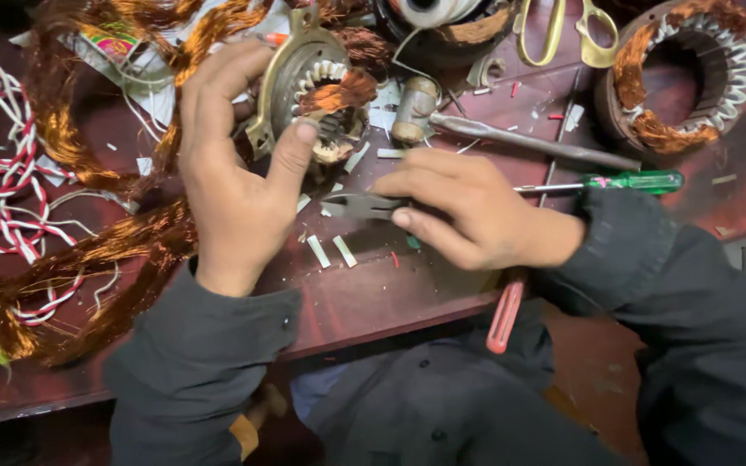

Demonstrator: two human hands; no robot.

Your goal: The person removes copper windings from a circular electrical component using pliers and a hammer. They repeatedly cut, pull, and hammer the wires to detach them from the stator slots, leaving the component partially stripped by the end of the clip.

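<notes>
At eleven o'clock on the bench (pixel 373 302), the left hand (pixel 235 173) tilts a small motor stator (pixel 317 91), fingers wrapped tight, exposing its copper windings to the pliers (pixel 364 205) gripped closed-fisted in the right hand (pixel 468 211).

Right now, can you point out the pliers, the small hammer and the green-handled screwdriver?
pliers (pixel 351 205): head view, on the dark metal jaws left of the right hand.
small hammer (pixel 414 109): head view, on its barrel-shaped head.
green-handled screwdriver (pixel 636 181): head view, on the green handle.
</notes>
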